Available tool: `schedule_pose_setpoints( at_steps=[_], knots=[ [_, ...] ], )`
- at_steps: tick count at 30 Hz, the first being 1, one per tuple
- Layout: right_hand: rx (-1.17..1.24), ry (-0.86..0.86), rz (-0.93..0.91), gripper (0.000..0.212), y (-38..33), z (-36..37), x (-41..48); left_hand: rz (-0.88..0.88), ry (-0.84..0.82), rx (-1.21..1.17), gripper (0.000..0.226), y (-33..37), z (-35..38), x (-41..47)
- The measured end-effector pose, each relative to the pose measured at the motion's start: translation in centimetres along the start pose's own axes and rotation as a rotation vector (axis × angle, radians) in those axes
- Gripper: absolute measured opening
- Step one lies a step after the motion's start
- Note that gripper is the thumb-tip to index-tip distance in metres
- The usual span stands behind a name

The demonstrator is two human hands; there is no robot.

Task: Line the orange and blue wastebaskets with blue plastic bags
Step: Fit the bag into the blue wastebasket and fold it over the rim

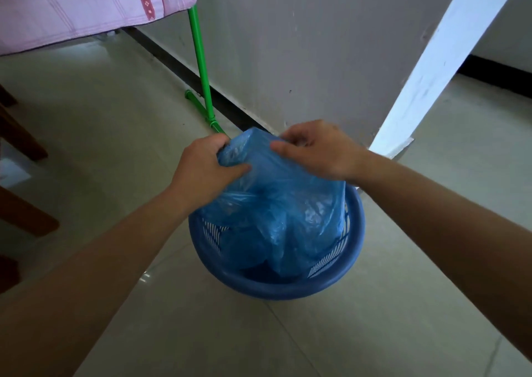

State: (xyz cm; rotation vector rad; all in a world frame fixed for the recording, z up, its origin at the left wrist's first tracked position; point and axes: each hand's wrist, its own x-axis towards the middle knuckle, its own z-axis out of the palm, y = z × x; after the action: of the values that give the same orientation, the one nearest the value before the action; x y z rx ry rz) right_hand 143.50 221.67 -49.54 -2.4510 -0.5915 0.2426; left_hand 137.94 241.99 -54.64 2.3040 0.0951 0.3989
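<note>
Open floor (pixel 115 117), wastebasket (pixel 288 290) beside wall (pixel 288 45) (bag (pixel 276 204) inside)

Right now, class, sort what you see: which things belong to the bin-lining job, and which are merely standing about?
In the job: blue plastic bag, blue wastebasket, left hand, right hand.
Standing about: green stand, pink cloth, wooden furniture.
</note>
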Motion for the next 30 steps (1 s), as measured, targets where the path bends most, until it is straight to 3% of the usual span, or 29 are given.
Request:
schedule_pose_setpoints(
  at_steps=[3, 7, 10, 15, 21, 26, 30],
  knots=[
    [-0.094, 0.123, -0.016, 0.013, 1.6, 0.2, 0.7, -0.042, -0.078, -0.066, 0.041, 0.3, -0.4, -0.2],
    [-0.045, 0.21, -0.052, 0.018, 3.0, -0.1, 1.0, -0.066, -0.142, -0.116, 0.043, 0.3, -0.6, -0.1],
    [0.002, 0.123, -0.068, 0.013, 3.2, -0.7, 1.0, -0.053, -0.193, -0.213, 0.027, 0.4, -0.8, 0.4],
    [0.346, -0.137, 0.006, 0.009, 3.6, -2.4, 1.1, 0.014, -0.141, -0.133, 0.009, 0.1, -1.2, 1.6],
    [0.024, 0.033, -0.069, 0.01, 4.5, -0.6, 3.3, -0.045, -0.029, 0.06, 0.027, -1.6, -0.7, 3.5],
    [0.023, 0.011, -0.113, 0.014, 5.5, 1.3, 5.2, -0.105, 0.05, 0.129, 0.036, -3.6, 0.8, 5.0],
    [-0.051, 0.122, -0.158, 0.018, 6.2, 2.4, 6.4, -0.148, 0.092, 0.15, 0.042, -4.6, 1.6, 5.8]
  ],
)
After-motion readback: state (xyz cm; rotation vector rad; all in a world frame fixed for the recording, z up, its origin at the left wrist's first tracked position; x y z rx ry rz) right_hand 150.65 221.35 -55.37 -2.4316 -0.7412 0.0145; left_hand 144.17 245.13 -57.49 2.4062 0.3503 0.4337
